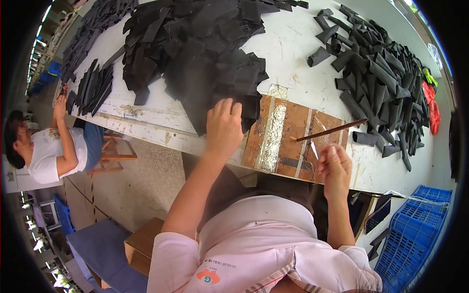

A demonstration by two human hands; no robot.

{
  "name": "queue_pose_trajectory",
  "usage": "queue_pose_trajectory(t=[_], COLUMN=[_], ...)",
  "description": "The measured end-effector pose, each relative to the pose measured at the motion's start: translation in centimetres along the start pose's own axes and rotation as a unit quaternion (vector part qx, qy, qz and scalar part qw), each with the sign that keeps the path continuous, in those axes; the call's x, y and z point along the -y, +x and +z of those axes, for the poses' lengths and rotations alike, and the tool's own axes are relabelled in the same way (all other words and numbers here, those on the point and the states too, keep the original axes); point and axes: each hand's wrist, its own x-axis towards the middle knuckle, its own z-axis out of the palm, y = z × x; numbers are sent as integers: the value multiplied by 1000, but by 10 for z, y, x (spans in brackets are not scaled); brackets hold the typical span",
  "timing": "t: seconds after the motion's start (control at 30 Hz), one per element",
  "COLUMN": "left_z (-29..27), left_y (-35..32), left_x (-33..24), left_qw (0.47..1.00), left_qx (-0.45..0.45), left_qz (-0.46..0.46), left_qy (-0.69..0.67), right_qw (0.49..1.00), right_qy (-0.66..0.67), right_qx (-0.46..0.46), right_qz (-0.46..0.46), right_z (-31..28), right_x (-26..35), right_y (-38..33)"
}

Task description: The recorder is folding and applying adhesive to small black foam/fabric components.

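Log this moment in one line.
left grip: on black pieces, hold unclear; right grip: curled near brown stick, hold unclear; brown stick: partly over taped board; rolled dark pieces: heaped right

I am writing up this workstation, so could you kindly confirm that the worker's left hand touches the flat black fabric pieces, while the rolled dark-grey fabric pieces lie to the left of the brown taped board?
Not quite: the head view shows the rolled dark-grey fabric pieces lying to the right of the brown taped board. The left hand does touch the flat black fabric pieces.
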Motion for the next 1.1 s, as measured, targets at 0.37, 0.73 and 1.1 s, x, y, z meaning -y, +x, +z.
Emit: queue_pose_trajectory(t=[0.37,0.73,1.1], left_z=[-27,-84,-71], left_y=[5,-16,-80], left_x=[11,-26,-55], left_qw=[937,653,640], left_qx=[-130,148,-26], left_qz=[-137,-315,-280], left_qy=[-293,-672,-715], right_qw=[946,888,875], right_qy=[-216,158,306], right_qx=[223,374,281], right_qz=[-88,218,249], right_z=[35,81,91], right_x=[-15,-2,-7], right_y=[-7,8,6])
